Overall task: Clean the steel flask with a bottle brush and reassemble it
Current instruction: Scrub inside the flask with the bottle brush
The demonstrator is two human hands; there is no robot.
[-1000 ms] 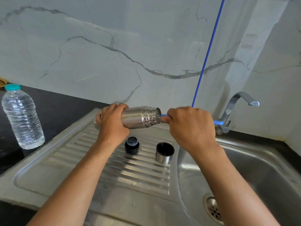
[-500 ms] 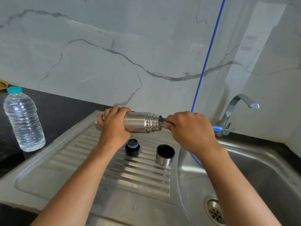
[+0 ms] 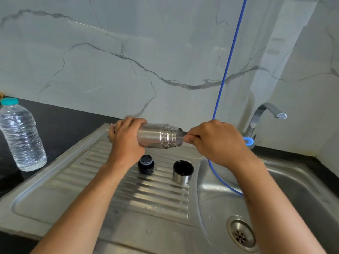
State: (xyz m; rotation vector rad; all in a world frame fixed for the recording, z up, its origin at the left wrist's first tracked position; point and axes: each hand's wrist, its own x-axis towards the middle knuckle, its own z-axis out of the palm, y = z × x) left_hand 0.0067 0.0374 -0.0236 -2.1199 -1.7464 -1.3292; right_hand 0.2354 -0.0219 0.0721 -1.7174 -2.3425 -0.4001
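Note:
My left hand grips the steel flask, held level above the draining board with its threaded mouth pointing right. My right hand grips the bottle brush right at the flask's mouth. The brush's blue handle loop sticks out past my right hand, and its head is hidden inside the flask. On the ribbed draining board below stand the black stopper and the steel cup lid, mouth up.
A plastic water bottle with a teal cap stands on the dark counter at left. The sink basin with its drain is at lower right, the tap behind it. A thin blue hose hangs down the marble wall into the basin.
My right hand has pushed the brush further into the flask, so less blue handle shows at the mouth. Both hands and the flask sit slightly lower in view.

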